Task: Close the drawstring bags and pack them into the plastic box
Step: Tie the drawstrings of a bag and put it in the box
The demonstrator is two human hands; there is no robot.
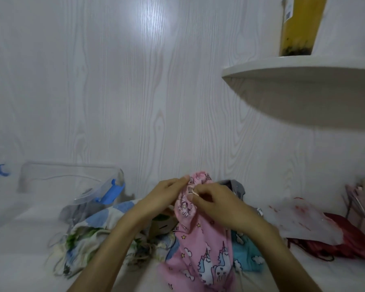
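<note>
A pink drawstring bag printed with unicorns stands upright in front of me. My left hand grips its gathered neck from the left. My right hand pinches the bag's pale drawstring just beside the neck. The clear plastic box with blue latches sits at the back left against the wall, and part of a grey bag shows behind its front wall. A pile of other bags in blue, white and green prints lies to the left of the pink one.
A teal bag lies under my right forearm. A white bag with red marks and a red one lie at the right. A white corner shelf with a yellow cup juts out above right.
</note>
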